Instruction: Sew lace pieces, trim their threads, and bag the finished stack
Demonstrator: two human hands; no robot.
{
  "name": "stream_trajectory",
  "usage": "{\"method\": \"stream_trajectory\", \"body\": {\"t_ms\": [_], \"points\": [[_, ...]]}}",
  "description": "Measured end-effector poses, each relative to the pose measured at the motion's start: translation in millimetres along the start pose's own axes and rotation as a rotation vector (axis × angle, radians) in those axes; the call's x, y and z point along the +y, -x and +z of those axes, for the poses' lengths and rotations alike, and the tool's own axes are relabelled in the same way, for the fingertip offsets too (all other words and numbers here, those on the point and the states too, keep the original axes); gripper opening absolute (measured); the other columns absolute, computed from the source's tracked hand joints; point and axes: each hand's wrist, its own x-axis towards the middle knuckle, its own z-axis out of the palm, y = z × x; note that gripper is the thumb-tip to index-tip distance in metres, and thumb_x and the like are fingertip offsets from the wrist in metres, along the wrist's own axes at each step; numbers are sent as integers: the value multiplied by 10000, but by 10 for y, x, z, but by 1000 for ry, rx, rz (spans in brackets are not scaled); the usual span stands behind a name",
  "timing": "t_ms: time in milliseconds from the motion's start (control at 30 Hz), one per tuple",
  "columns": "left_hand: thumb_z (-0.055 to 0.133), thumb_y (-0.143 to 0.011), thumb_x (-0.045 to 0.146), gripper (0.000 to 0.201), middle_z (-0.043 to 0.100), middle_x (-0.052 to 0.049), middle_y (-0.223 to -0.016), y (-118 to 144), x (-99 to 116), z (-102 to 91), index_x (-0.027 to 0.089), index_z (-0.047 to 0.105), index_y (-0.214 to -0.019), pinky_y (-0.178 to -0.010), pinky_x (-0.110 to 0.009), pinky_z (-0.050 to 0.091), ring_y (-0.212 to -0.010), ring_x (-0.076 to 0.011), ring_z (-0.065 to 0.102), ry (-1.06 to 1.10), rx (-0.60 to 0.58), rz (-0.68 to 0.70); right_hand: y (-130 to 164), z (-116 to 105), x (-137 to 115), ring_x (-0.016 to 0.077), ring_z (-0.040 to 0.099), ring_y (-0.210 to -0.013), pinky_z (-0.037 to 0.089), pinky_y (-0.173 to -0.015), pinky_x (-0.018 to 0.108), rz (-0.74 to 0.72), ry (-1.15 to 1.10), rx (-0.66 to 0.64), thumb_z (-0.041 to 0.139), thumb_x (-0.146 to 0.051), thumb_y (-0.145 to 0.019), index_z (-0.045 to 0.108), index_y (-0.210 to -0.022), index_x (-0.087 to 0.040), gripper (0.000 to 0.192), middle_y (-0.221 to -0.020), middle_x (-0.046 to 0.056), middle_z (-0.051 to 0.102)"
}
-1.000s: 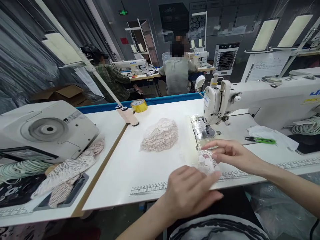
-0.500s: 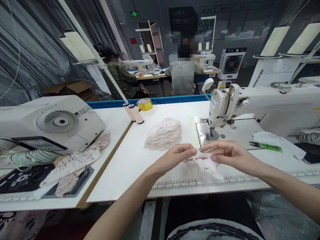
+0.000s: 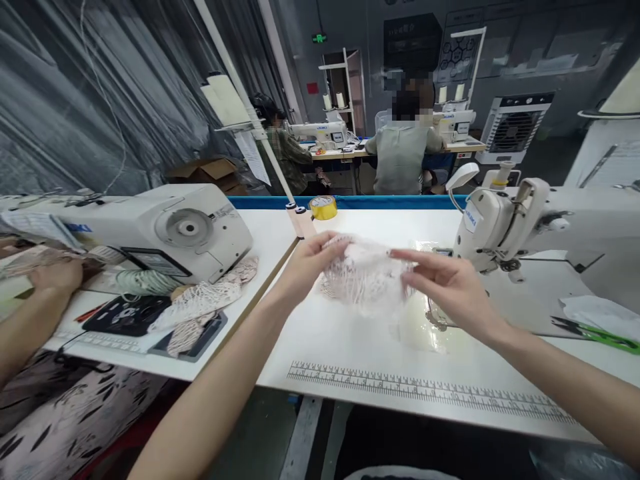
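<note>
My left hand [image 3: 309,261] pinches the upper left edge of a small pale lace piece [image 3: 367,277] held in the air above the white table [image 3: 350,340]. My right hand [image 3: 445,287] holds the same lace piece at its right side, fingers stretched toward the left. A stack of similar lace pieces lies on the table behind it, mostly hidden by the held piece. The white sewing machine [image 3: 505,220] stands just right of my right hand.
A second sewing machine [image 3: 165,230] sits on the left table with netted fabric [image 3: 200,307] beside it. A co-worker's hand [image 3: 55,277] rests at far left. Yellow tape roll [image 3: 323,207] and thread spools [image 3: 300,220] stand at the back edge. Green snips [image 3: 600,333] lie right. Two people sit at machines behind.
Both hands lifted the lace piece off the table near the ruler and carried it up and away toward the stack. My view swung left, showing the co-worker's arm.
</note>
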Motion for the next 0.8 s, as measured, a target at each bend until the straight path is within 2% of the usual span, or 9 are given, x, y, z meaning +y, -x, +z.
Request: {"method": "stream_trajectory", "body": {"t_ms": [100,167,233,300,367,467,567,700,800], "points": [[774,-680,459,330,629,5,-686,-497,213,-111,155,693,-780,-600,-225,388,-640,-103,532,-215,-30,101,-462,76,-11,209,654,-920,519,-835,364,-169,85,183,648,-274,-820,775,-954,-238,187,-990,36,739],[775,-669,373,258,641,-7,-675,-809,330,-171,142,709,-762,-629,-245,400,-654,-118,549,-368,-40,116,-820,104,39,225,661,-904,527,-820,378,-174,103,233,653,-273,-809,772,-968,-216,207,-984,49,743],[752,-676,273,154,615,-5,-617,-1075,407,-211,129,706,-705,-648,-268,415,-621,-116,534,-520,18,121,-1178,127,129,223,680,-800,549,-748,374,-136,72,235,658,-281,-800,719,-1130,-185,349,-954,67,746],[734,-684,217,110,605,-11,-618,-1272,433,-235,122,678,-669,-666,-294,454,-616,-116,543,-483,65,83,-1478,149,237,219,690,-748,561,-707,360,-115,68,227,633,-279,-811,673,-1202,-151,414,-922,80,747],[730,-690,196,112,617,-20,-667,-1376,397,-257,121,649,-667,-704,-308,493,-655,-119,574,-350,81,66,-1659,168,346,221,697,-826,560,-761,346,-131,97,223,607,-257,-818,695,-1142,-138,356,-964,90,745],[735,-696,250,146,650,-25,-731,-1320,213,-316,129,660,-726,-753,-304,500,-707,-122,595,-314,72,143,-1638,191,501,226,678,-932,525,-864,359,-156,178,204,620,-249,-807,747,-995,-170,240,-1023,76,739],[721,-690,308,180,702,-39,-787,-1037,-89,-381,146,692,-761,-786,-322,496,-758,-160,625,-449,14,191,-1354,228,643,238,675,-861,511,-823,398,-130,282,141,631,-270,-805,766,-886,-225,163,-925,43,753],[661,-720,254,113,737,-59,-875,-564,-447,-373,164,711,-766,-897,-362,473,-892,-213,661,-498,4,176,-973,287,752,248,648,-884,477,-816,419,-114,381,102,618,-237,-814,766,-891,-281,172,-932,19,747],[601,-754,212,110,734,-70,-904,-347,-564,-313,162,699,-766,-890,-351,473,-909,-214,665,-461,56,204,-824,302,786,248,603,-946,446,-849,425,-234,462,101,592,-237,-865,758,-951,-288,194,-998,11,741]]}}
